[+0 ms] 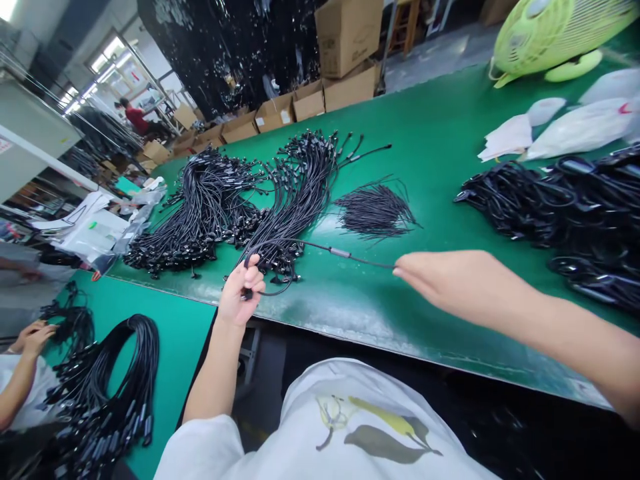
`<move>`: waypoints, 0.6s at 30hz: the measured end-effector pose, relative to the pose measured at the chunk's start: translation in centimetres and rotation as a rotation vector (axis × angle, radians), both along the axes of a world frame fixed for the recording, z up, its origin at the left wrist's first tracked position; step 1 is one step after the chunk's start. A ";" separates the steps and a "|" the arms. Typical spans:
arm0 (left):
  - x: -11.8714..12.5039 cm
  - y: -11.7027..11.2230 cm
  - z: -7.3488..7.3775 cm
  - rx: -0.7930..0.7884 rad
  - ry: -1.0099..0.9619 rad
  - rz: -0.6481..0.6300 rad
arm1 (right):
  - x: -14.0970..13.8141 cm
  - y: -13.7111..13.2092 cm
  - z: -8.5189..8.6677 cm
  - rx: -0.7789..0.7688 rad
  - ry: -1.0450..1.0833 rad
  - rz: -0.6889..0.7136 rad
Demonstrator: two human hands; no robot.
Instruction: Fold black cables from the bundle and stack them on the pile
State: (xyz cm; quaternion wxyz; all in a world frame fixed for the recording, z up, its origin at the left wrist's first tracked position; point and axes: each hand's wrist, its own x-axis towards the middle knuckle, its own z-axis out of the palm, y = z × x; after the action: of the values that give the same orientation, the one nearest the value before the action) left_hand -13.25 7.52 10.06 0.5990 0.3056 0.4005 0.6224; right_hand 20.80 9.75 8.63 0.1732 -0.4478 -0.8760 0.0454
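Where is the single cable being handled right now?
Head view, centre: the cable stretches between left hand and right hand over the green table, in front of the cable piles.

left hand (243,290) grips cable (320,248) | right hand (450,283) pinches other end | green table (440,147)

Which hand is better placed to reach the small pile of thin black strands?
Probably right: the right hand pinches the cable end close to the strands; the left hand is farther off.
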 end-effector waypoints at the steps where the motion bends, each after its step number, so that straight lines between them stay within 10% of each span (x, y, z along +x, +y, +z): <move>1: 0.9 0.3 -0.3 0.050 0.101 0.035 | -1.1 -1.0 0.2 -0.011 -0.057 0.087; 6: 6.0 -0.5 -2.2 0.276 0.599 -0.157 | -5.3 -3.5 2.9 -0.156 -0.051 0.505; 10: 8.0 -2.3 -2.4 0.275 0.527 -0.510 | -5.6 -1.2 4.0 -0.186 0.337 0.236; 18: 11.1 -0.1 -3.6 0.022 0.116 -0.313 | -8.9 -0.5 -2.1 -0.534 1.176 -0.190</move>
State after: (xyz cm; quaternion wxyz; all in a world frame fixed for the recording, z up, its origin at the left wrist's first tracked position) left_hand -2.13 7.45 6.43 0.6611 0.4061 0.3752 0.5072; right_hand 11.92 9.27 6.56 0.5095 -0.4512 -0.5505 0.4835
